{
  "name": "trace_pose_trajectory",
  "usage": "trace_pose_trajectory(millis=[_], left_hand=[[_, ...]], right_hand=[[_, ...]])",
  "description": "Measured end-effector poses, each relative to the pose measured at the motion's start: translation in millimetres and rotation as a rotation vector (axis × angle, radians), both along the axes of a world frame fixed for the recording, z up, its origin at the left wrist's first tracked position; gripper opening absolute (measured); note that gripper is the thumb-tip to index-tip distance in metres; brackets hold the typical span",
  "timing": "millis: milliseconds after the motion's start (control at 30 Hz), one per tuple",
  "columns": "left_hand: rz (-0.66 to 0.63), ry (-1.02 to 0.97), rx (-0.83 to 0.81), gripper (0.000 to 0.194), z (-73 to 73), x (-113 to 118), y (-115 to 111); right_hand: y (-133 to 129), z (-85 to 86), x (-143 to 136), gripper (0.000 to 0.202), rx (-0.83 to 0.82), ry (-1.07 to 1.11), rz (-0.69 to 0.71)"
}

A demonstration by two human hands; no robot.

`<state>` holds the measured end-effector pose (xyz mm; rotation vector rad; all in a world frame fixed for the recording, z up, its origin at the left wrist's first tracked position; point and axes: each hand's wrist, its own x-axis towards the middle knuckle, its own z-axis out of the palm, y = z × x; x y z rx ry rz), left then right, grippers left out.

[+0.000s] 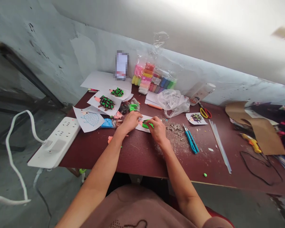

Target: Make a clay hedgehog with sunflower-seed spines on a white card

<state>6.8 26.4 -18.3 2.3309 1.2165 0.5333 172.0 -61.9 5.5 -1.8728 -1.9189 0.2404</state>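
Observation:
A small white paper (139, 127) lies on the dark red table, bearing a green clay body (147, 124) with a pink tip at its left. My left hand (132, 121) touches the paper's left edge, its fingers bent; whether they grip anything is hidden. Over the green clay, my right hand (157, 127) has its fingers pinched together at the surface; anything between them is too small to make out. Striped seeds (175, 128) lie loose just right of my right hand. Finished-looking hedgehog figures (106, 103) rest on papers at the left.
A blue-handled cutter (191, 140), yellow-red scissors (205, 112), clear sticks (220, 146) and a glue gun (251, 143) lie to the right. Behind are clay packs (154, 79), a plastic bag (173, 102) and a propped phone (121, 65). A power strip (55, 142) is at the left edge.

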Motion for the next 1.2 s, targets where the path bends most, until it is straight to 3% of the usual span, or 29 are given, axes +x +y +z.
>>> trace_pose_trajectory(millis=[800,1200], left_hand=[[-0.004,0.001,0.040,0.038,-6.7,0.9,1.1],[-0.007,0.001,0.028,0.039,-4.8,0.6,1.6]], right_hand=[[5.6,0.3,-9.0,0.024,-0.075,-0.223,0.052],[4.8,5.3,-9.9,0.024,-0.118,-0.203,0.060]])
